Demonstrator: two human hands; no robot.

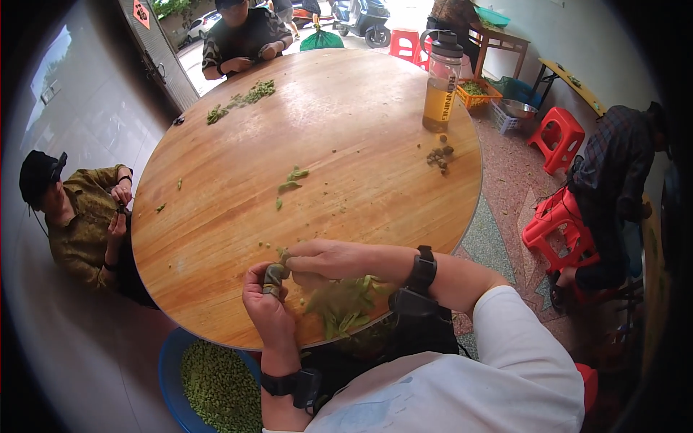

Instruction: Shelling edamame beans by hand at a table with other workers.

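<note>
Above the near edge of the round table, my two hands meet with their fingers closed together. My left hand (266, 303) has a grey and yellowish wrap (273, 280) around its thumb. From the right, my right hand (321, 260) reaches across and pinches at the left fingertips. Between the fingers shows a bit of green bean pod (281, 252), mostly hidden. A pile of green pods (345, 307) lies under my right forearm, partly blurred. Below the table edge at left, a blue basin (167, 364) holds many shelled green beans (220, 382).
The wooden table (346, 195) carries scattered pods (291, 184), a bottle of amber liquid (438, 94) and small brown lumps (439, 156). One person (79, 216) sits at left, another (242, 40) across, beside more pods (249, 96). Red stools (557, 137) and another person (613, 173) are at right.
</note>
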